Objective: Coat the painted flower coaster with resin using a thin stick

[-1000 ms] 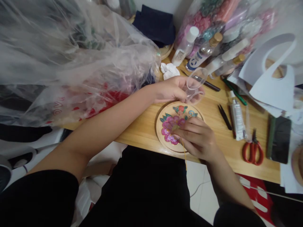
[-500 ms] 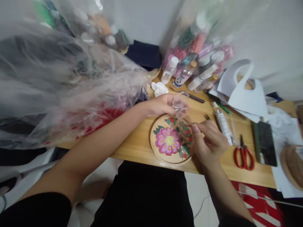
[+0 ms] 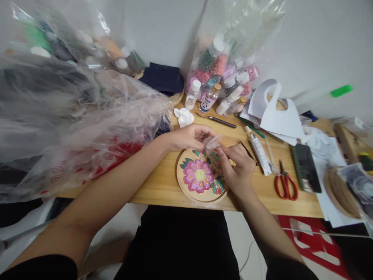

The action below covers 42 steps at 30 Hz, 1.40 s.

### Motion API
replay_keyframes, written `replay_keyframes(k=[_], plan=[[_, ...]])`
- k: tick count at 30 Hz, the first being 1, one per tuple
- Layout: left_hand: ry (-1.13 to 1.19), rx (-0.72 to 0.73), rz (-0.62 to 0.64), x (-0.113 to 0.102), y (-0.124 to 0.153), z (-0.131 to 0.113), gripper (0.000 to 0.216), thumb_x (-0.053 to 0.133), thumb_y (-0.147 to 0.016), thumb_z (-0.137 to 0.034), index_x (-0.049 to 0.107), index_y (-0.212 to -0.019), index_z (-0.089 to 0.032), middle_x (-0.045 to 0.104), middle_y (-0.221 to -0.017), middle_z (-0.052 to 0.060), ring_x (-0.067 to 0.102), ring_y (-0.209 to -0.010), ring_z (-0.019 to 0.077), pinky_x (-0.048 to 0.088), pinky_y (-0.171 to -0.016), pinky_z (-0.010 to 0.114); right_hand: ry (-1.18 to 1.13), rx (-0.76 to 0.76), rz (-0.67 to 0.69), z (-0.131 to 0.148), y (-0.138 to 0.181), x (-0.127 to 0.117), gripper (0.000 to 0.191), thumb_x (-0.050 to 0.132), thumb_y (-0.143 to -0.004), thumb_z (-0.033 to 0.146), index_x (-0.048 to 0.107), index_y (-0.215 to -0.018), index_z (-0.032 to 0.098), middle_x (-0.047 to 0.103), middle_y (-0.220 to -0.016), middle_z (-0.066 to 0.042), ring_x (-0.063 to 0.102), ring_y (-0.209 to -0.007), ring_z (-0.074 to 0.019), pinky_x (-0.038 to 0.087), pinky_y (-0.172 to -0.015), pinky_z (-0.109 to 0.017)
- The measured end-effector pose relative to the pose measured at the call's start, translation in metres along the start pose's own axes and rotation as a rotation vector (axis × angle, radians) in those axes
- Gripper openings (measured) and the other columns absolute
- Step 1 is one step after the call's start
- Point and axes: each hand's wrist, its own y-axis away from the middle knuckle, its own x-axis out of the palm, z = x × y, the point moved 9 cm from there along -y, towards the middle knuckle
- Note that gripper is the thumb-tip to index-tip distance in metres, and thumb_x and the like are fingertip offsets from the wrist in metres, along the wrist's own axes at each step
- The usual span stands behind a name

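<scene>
My left hand (image 3: 190, 138) is closed around a small clear plastic cup (image 3: 212, 143), which is tipped over above the far edge of a round wooden plate (image 3: 181, 182). My right hand (image 3: 239, 165) pinches a thin stick, mostly hidden by the fingers, with its tip at or beside the cup's mouth; whether it touches is too small to tell. On the plate a pink and purple flower (image 3: 199, 175) with a yellow centre is painted, glossy in places, with green leaves and red buds around it. The right hand covers part of the plate's right side.
Behind the hands lie a crumpled white tissue (image 3: 184, 116), a dark-handled tool (image 3: 222, 121) and several bottles (image 3: 208, 99). To the right are a paint-like tube (image 3: 260, 151), red-handled scissors (image 3: 286, 186) and a phone (image 3: 305, 167). Large plastic bags (image 3: 87, 116) crowd the left.
My right hand has moved from over the plate's right side up to the cup, bringing the stick to it. The cup in my left hand is turned differently. The whole view has shifted.
</scene>
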Motion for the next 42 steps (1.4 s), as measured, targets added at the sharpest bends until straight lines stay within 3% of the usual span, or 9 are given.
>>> replay_keyframes(k=[6,13,24,28,33,36,42], plan=[[-0.002,-0.024,-0.039,-0.004,-0.001,0.004,0.041,0.064,-0.049,0.007,0.069,-0.086,-0.011,0.071,-0.083,-0.001,0.062,-0.076,0.0065,0.046,-0.071,0.018,-0.097,0.11,0.064,-0.01,0.001,0.01,0.018,0.06,-0.09,0.024,0.073,-0.077,0.02,0.058,-0.055,0.001,0.05,-0.056,-0.0125,0.041,-0.056,-0.028],[0.003,0.011,-0.021,-0.003,-0.002,0.003,0.042,0.058,-0.048,0.008,0.069,-0.084,-0.011,0.072,-0.081,-0.001,0.062,-0.075,0.0064,0.046,-0.077,0.019,-0.209,0.211,0.081,-0.019,0.003,0.014,0.024,0.062,-0.089,0.027,0.07,-0.067,0.02,0.057,-0.053,0.003,0.05,-0.054,-0.0118,0.041,-0.057,-0.028],[0.048,0.039,-0.016,-0.004,-0.001,0.002,0.035,0.069,-0.053,0.004,0.068,-0.084,-0.01,0.071,-0.08,0.0,0.065,-0.075,0.0067,0.048,-0.073,0.019,-0.387,0.342,-0.043,-0.034,0.012,0.002,0.017,0.065,-0.087,0.027,0.074,-0.074,0.022,0.059,-0.06,0.002,0.051,-0.059,-0.012,0.042,-0.056,-0.029],[0.124,0.016,-0.094,-0.012,-0.003,0.008,0.035,0.064,-0.054,0.007,0.066,-0.084,-0.01,0.07,-0.081,0.001,0.066,-0.075,0.0077,0.048,-0.072,0.021,-0.439,0.212,-0.05,-0.018,0.008,-0.008,0.016,0.063,-0.087,0.019,0.073,-0.076,0.024,0.065,-0.065,0.001,0.056,-0.062,-0.0134,0.044,-0.061,-0.031],[0.222,0.012,-0.104,-0.011,-0.005,0.01,0.037,0.057,-0.054,0.011,0.065,-0.084,-0.01,0.069,-0.077,0.0,0.065,-0.073,0.0076,0.048,-0.073,0.022,-0.342,-0.183,0.228,0.029,0.006,0.006,0.018,0.061,-0.085,0.011,0.074,-0.091,0.022,0.067,-0.065,0.0,0.056,-0.062,-0.0145,0.046,-0.062,-0.033],[0.226,0.01,-0.106,-0.01,-0.004,0.008,0.04,0.054,-0.053,0.013,0.065,-0.085,-0.008,0.069,-0.075,0.0,0.064,-0.07,0.0068,0.044,-0.068,0.021,-0.265,-0.368,0.309,0.044,0.015,0.017,0.02,0.062,-0.082,0.011,0.073,-0.096,0.02,0.067,-0.067,-0.001,0.058,-0.066,-0.0163,0.045,-0.062,-0.034],[0.228,0.015,-0.103,-0.01,-0.005,0.008,0.039,0.053,-0.055,0.014,0.063,-0.085,-0.009,0.067,-0.075,0.0,0.062,-0.071,0.0067,0.042,-0.068,0.022,-0.162,-0.465,0.328,0.046,0.025,0.025,0.018,0.061,-0.084,0.015,0.073,-0.098,0.018,0.067,-0.068,-0.003,0.057,-0.068,-0.0176,0.043,-0.061,-0.033]])
